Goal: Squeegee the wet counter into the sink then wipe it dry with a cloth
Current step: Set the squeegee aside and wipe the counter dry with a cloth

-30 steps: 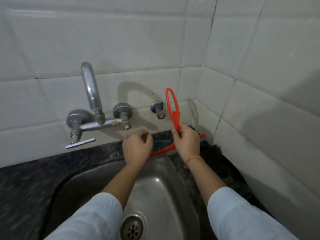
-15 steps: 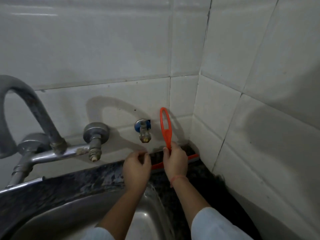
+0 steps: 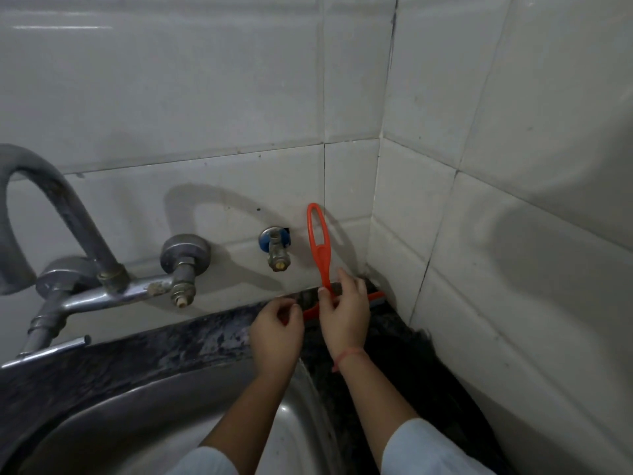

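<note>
1. Your right hand (image 3: 346,317) grips the orange squeegee (image 3: 323,262) low on its handle, with the thumb and the fingers curled round the stem just above the blade.
2. The squeegee stands almost upright. Its looped top rises above your hand, in front of the white tiled wall (image 3: 205,97), and its blade lies across the dark counter (image 3: 154,354) in the back right corner.
3. The right end of the blade comes out past your right hand, near the side wall. The left end shows between your two hands.
4. Your left hand (image 3: 275,337) is just beside the left end of the blade, with its fingers curled inward. I cannot tell if they pinch the blade or only hang near it.
5. Both forearms reach over the steel sink (image 3: 154,423), which lies in front of the counter strip.
6. The small valve (image 3: 278,250) is on the wall just left of the handle, and the tap (image 3: 68,214) is farther left.
7. A red thread (image 3: 349,354) goes round your right wrist.
</note>
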